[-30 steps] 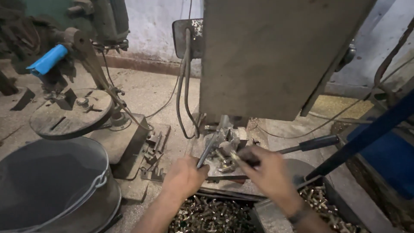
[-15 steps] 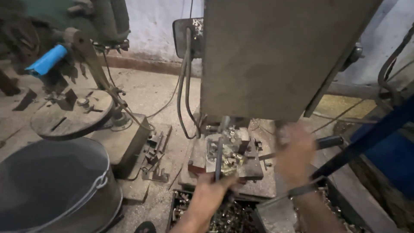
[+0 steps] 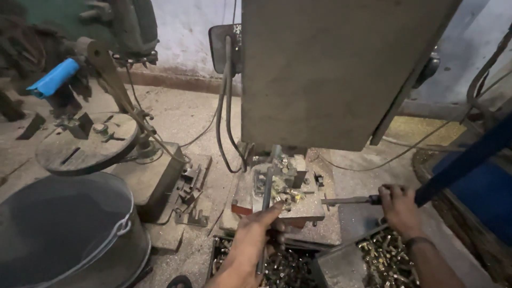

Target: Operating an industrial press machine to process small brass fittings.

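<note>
Steel everywhere: the press [image 3: 330, 69] fills the upper middle of my view, a grey slab of housing I judge far too heavy to shift. At eight o'clock sits a dark bucket [image 3: 58, 234], and above it, at ten o'clock, a round table [image 3: 85, 146] on a second machine with a blue handle [image 3: 53, 77].

Below the press, at six o'clock, is the fixture [image 3: 282, 189], a blocky metal plate with small brass parts [image 3: 285, 193] scattered on it. From the look of it, it is rigid and bolted down.

My left hand [image 3: 250, 240] is clenched around a thin rod [image 3: 265, 213] that runs from the fingers up onto the fixture. I judge the rod stiff, light and possibly oily, so best taken low on the shaft, where the hand has it. It looks dull grey, straight and narrow.

My right hand [image 3: 397, 205], at four o'clock, is closed on the dark handle of a lever [image 3: 349, 201] that points toward the fixture. It is plain steel and I expect it is firm; the handle end is the place to hold.

Trays [image 3: 384, 256] at five and six o'clock hold heaps of small brass pieces, light singly and likely slippery.
</note>
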